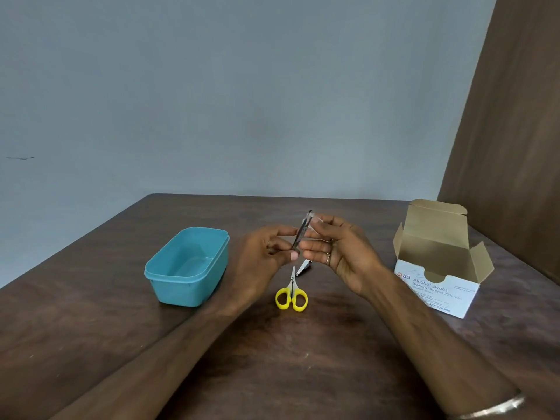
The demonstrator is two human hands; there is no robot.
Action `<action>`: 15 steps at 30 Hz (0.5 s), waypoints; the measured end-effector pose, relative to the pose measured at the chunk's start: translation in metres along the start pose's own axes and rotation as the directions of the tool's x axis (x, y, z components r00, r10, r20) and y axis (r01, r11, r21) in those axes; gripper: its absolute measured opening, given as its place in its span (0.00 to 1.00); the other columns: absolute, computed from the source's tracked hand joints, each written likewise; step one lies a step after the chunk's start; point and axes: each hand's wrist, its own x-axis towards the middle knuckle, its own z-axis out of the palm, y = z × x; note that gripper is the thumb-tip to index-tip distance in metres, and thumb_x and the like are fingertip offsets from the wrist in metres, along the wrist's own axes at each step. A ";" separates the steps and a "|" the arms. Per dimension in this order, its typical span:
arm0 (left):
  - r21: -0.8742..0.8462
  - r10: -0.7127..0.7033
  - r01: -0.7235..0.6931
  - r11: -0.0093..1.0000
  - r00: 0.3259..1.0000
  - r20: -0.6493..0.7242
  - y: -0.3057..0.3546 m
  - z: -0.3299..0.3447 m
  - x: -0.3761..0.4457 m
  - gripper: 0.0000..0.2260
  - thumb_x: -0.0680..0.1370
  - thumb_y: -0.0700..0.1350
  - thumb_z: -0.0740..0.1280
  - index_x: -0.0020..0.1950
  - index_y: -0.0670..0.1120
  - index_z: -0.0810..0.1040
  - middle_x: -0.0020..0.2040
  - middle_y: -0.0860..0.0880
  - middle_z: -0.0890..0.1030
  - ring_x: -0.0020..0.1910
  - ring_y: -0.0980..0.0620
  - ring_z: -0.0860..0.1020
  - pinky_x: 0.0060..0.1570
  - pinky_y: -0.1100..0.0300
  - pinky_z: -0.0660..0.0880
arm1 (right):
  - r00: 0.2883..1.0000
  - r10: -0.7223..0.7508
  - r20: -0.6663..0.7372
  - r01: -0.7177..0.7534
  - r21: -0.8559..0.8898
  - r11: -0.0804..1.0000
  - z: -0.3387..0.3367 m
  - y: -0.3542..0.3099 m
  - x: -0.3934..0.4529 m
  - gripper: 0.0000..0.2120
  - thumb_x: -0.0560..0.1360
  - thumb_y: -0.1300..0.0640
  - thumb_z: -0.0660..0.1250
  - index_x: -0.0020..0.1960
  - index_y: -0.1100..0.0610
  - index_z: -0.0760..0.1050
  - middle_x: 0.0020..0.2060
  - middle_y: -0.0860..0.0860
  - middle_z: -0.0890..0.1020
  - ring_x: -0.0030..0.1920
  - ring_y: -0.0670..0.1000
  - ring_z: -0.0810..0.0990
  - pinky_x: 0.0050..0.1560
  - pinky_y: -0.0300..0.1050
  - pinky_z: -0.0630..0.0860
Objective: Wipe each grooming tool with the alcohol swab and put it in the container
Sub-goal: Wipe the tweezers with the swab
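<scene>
My left hand [266,253] pinches the lower end of a slim metal nail file [301,233] and holds it upright over the table's middle. My right hand [336,250] presses a small white alcohol swab [316,220] against the file's upper part. Below the hands, small scissors with yellow handles [291,294] lie on the table, blades pointing away from me. A metal nail clipper [303,267] lies just beyond them, partly hidden by my right hand. The teal plastic container [188,268] stands open to the left with nothing inside.
An open white box of alcohol swabs [439,268] stands at the right of the dark wooden table [272,359]. A grey wall rises behind the table's far edge and a brown panel stands at the far right.
</scene>
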 end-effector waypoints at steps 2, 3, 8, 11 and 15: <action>-0.029 -0.017 0.017 0.999 1.000 -0.018 0.001 -0.003 -0.002 0.13 0.74 0.36 0.73 0.46 0.55 0.81 0.35 0.54 0.85 0.36 0.60 0.83 0.41 0.61 0.82 | 0.999 -0.033 -0.003 0.033 -0.037 0.999 -0.003 0.001 0.002 0.03 0.80 0.60 0.66 0.52 0.59 0.76 0.41 0.54 0.87 0.35 0.52 0.86 0.31 0.45 0.82; -0.033 -0.026 0.025 0.999 0.999 -0.025 0.001 -0.004 -0.002 0.12 0.74 0.36 0.72 0.45 0.55 0.81 0.34 0.54 0.84 0.35 0.59 0.83 0.39 0.61 0.82 | 0.998 -0.058 -0.008 0.057 -0.073 0.996 -0.005 0.002 0.003 0.04 0.80 0.59 0.66 0.54 0.59 0.76 0.45 0.54 0.88 0.37 0.52 0.86 0.31 0.45 0.82; -0.013 -0.053 0.053 0.999 0.998 -0.040 -0.002 -0.003 -0.004 0.10 0.77 0.37 0.69 0.46 0.52 0.81 0.34 0.53 0.83 0.34 0.57 0.84 0.39 0.61 0.81 | 0.976 -0.206 -0.076 0.184 -0.230 0.956 -0.008 0.002 0.003 0.09 0.79 0.58 0.68 0.57 0.60 0.77 0.49 0.53 0.87 0.37 0.51 0.85 0.29 0.45 0.79; 0.049 -0.045 0.046 0.998 0.998 -0.037 -0.004 -0.003 -0.004 0.12 0.77 0.38 0.69 0.43 0.56 0.80 0.34 0.52 0.84 0.36 0.54 0.83 0.38 0.63 0.81 | 0.957 -0.268 -0.114 0.240 -0.210 0.948 -0.007 0.001 0.002 0.09 0.77 0.61 0.70 0.57 0.63 0.80 0.45 0.54 0.86 0.32 0.49 0.80 0.26 0.42 0.76; 0.074 -0.062 0.064 0.995 0.997 -0.036 -0.004 -0.003 -0.004 0.09 0.77 0.38 0.70 0.47 0.53 0.81 0.34 0.55 0.83 0.35 0.58 0.83 0.37 0.66 0.80 | 0.956 -0.266 -0.121 0.240 -0.194 0.951 -0.007 0.002 0.003 0.09 0.76 0.62 0.71 0.56 0.62 0.81 0.44 0.55 0.87 0.28 0.49 0.77 0.26 0.41 0.75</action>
